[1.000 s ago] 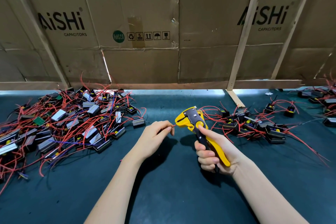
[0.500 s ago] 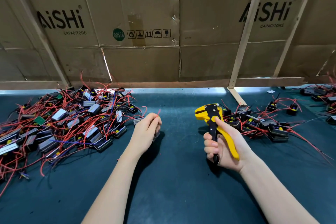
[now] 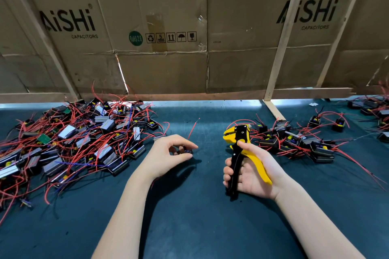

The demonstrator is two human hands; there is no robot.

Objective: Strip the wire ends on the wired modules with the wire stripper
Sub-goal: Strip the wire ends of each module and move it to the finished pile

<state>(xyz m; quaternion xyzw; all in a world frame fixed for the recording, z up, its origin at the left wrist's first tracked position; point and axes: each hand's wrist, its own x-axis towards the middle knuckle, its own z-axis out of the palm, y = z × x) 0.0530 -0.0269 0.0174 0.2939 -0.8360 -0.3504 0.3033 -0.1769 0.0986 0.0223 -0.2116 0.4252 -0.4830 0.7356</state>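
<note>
yellow-and-black wire stripper [image 3: 240, 153] upright at centre right; small dark module [image 3: 188, 151] at centre, red wire [image 3: 193, 127] slanting up.

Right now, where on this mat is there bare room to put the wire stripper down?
Bare green mat lies between the forearms and towards the near edge, and in a strip between the left hand and the wire stripper held in the right hand. It is crowded on the left, under the big module pile, and on the right, around the smaller pile.
</note>
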